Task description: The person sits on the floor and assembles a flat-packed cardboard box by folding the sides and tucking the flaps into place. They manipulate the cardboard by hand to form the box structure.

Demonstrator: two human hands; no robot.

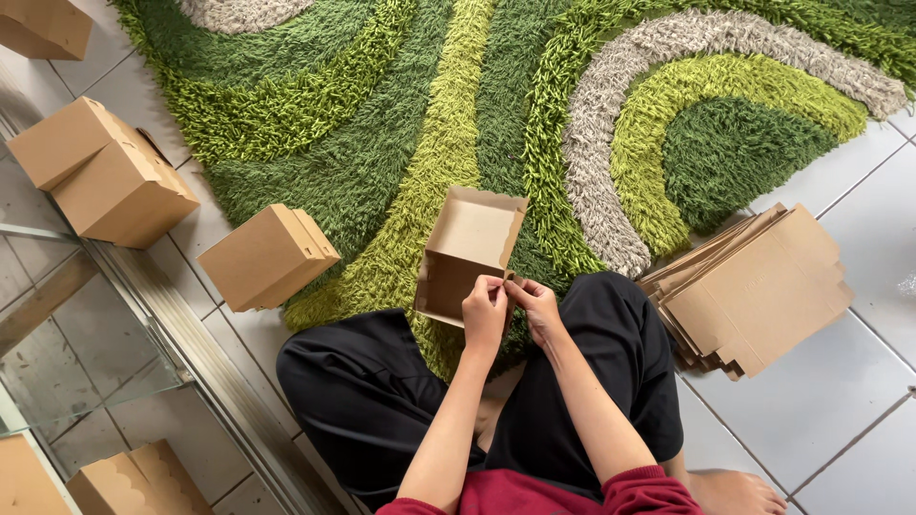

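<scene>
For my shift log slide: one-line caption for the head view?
Both hands, left hand and right hand, pinch a half-folded cardboard box over a green rug, flat blanks stacked beside.

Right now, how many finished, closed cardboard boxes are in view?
5, some cut off by the frame: top-left corner, two on the left tiles, one at the rug's edge, one bottom left. More may lie outside the frame.

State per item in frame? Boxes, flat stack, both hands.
Held box: half-folded, open, tilted.
Left hand: pinching the box's near edge.
Right hand: pinching the same edge.
Flat stack: unfolded, piled on the tiles.
Box on rug edge: closed, tilted.
Two boxes at left: closed, touching.
Rug: lying flat.
</scene>
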